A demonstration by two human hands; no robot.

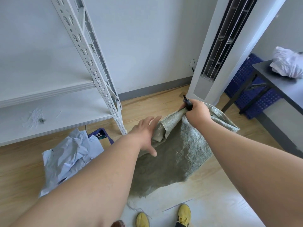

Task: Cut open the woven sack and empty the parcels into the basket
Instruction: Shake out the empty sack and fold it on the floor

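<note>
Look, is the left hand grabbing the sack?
No, the left hand is spread open with straight fingers beside the sack; only the right hand grips its top edge, along with a dark tool.

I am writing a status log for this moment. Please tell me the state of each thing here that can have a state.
woven sack: limp and flat, held up by one corner, lower end on the floor.
parcels: heaped in the basket.
basket: mostly covered by the parcels.
right hand: grips the sack corner together with a black tool.
left hand: fingers spread, holds nothing, at the sack's edge.
</note>
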